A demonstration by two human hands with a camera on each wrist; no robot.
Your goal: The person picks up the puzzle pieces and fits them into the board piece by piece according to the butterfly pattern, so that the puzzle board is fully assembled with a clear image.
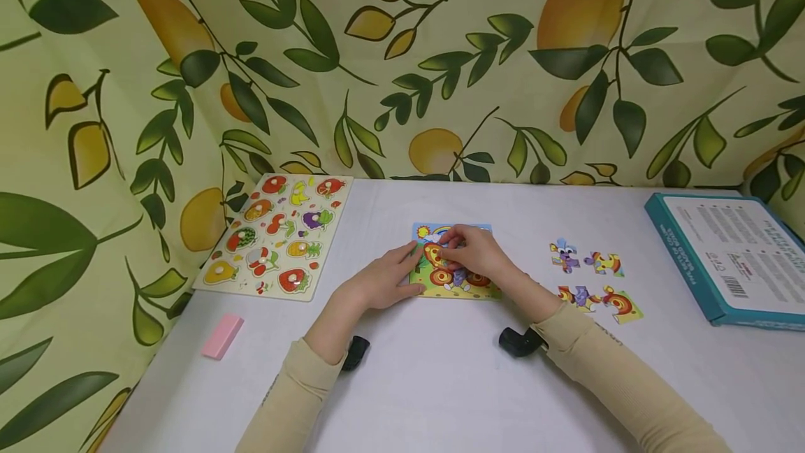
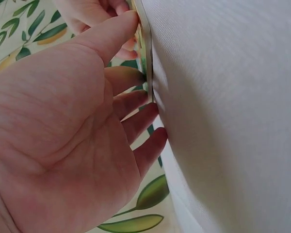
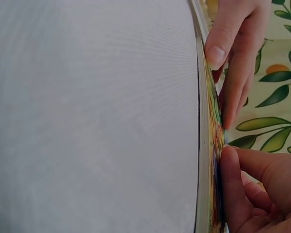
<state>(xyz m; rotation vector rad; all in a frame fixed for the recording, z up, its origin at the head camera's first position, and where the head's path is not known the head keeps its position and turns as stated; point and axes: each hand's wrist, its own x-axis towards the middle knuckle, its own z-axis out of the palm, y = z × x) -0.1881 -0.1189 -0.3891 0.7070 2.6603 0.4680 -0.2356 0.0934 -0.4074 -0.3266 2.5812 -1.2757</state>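
From the head view, we see the puzzle board (image 1: 453, 290) under our two hands on the white table (image 1: 428, 376), loose pieces (image 1: 566, 257) to its right; we'd do best bracing the board and moving any piece straight, without tilting. In the left wrist view, our left hand (image 1: 383, 282) spreads its fingers, thumb on the board's edge. In the right wrist view, our right hand (image 1: 474, 250) brings thumb and forefinger tips together at the board; whether they pinch a piece, we cannot tell.
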